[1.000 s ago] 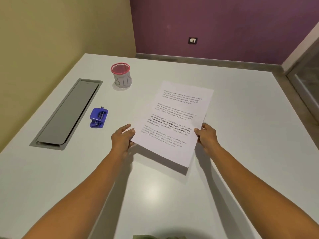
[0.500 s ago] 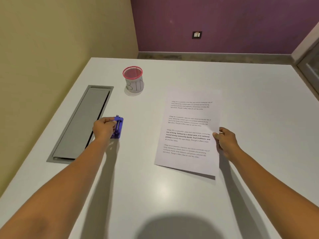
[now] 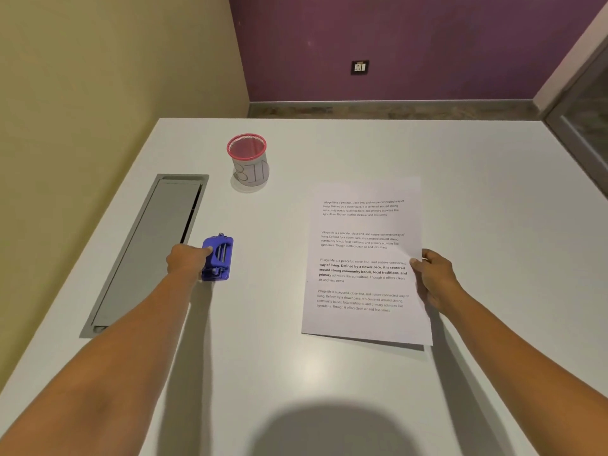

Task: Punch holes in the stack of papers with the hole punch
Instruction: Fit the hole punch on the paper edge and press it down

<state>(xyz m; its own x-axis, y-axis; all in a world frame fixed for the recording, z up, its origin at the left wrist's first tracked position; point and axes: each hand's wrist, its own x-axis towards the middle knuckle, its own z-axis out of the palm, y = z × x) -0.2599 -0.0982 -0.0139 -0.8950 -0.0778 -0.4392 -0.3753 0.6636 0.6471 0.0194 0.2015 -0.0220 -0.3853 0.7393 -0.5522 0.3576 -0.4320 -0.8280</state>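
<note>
A stack of white printed papers [image 3: 365, 251] lies on the white table [image 3: 296, 373], right of centre, its near edge slightly lifted. My right hand [image 3: 434, 278] pinches the stack's right edge, thumb on top. A small blue hole punch [image 3: 217, 258] sits on the table to the left, beside a grey cable hatch. My left hand [image 3: 186, 258] grips the punch from its left side, fingers curled round it.
A red-rimmed mesh cup [image 3: 248, 162] marked BIN stands behind the punch. A long grey cable hatch [image 3: 148, 251] is set into the table along the left. A yellow wall lies left, a purple wall behind.
My left hand let go of the papers, moved left and took hold of the hole punch. The papers came down flatter onto the table, held by my right hand alone.
</note>
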